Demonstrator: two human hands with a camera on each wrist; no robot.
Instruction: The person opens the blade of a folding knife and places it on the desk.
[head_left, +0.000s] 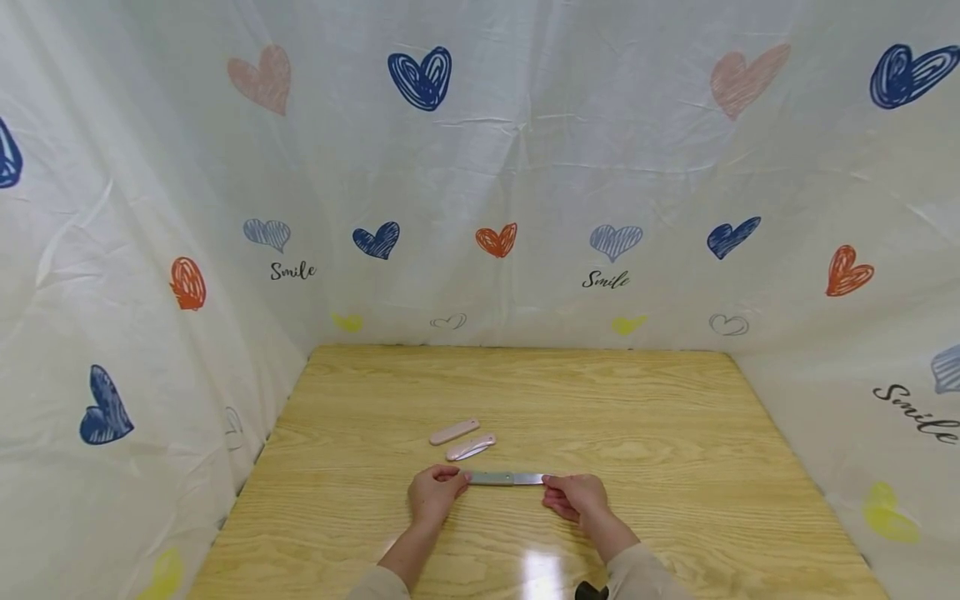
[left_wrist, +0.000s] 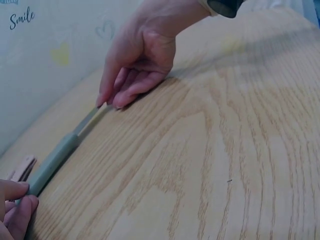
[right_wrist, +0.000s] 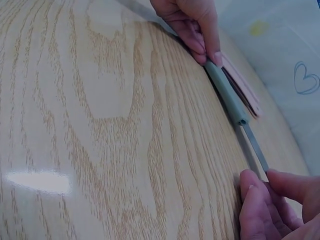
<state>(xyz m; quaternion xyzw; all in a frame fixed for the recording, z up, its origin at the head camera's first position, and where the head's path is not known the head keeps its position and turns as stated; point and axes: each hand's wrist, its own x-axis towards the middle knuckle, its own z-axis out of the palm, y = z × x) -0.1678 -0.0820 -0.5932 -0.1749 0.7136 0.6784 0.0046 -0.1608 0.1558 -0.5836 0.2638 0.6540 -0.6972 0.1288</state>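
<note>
A folding knife with a grey-green handle [head_left: 491, 478] and a short steel blade [head_left: 528, 479] is stretched out straight between the two hands, low over the wooden table. My left hand [head_left: 437, 493] pinches the butt of the handle between thumb and fingers. At the other end, my right hand [head_left: 579, 500] pinches the blade's tip, the thumb lying on it in the right wrist view. Just beyond the left hand lie a pink folding knife [head_left: 471, 447], its blade showing along the handle, and a plain pink bar-shaped piece [head_left: 454, 431].
The wooden table [head_left: 600, 400] ends at a white curtain [head_left: 525, 167] printed with hearts, which hangs at the back and both sides. A small black object [head_left: 591, 591] shows by the right sleeve at the bottom.
</note>
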